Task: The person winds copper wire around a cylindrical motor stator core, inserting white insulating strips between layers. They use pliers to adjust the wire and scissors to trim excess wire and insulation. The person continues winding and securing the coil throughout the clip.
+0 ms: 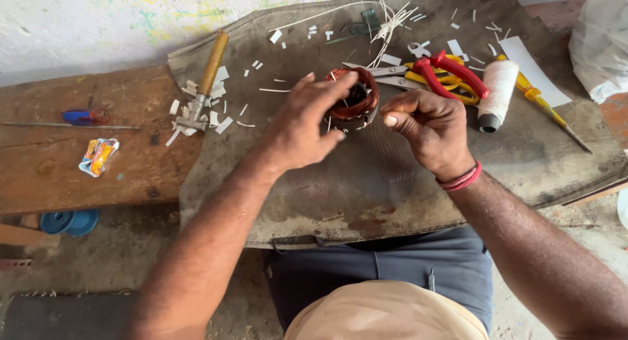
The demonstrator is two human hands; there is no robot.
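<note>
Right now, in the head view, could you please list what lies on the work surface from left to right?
Blue-handled screwdriver → crumpled wrapper → wooden-handled hammer → left hand → copper-wound coil → right hand → white thread spool → yellow-handled screwdriver.

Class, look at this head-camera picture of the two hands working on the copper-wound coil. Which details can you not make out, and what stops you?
- Near side of the copper-wound coil: head view, covered by the left hand.
- What the right hand pinches: too small, hidden by its fingers.
- Scissors blades' tip: behind the coil.
- White bag: cut off by the right edge.
- Blue reel: partly under the wooden bench.
</note>
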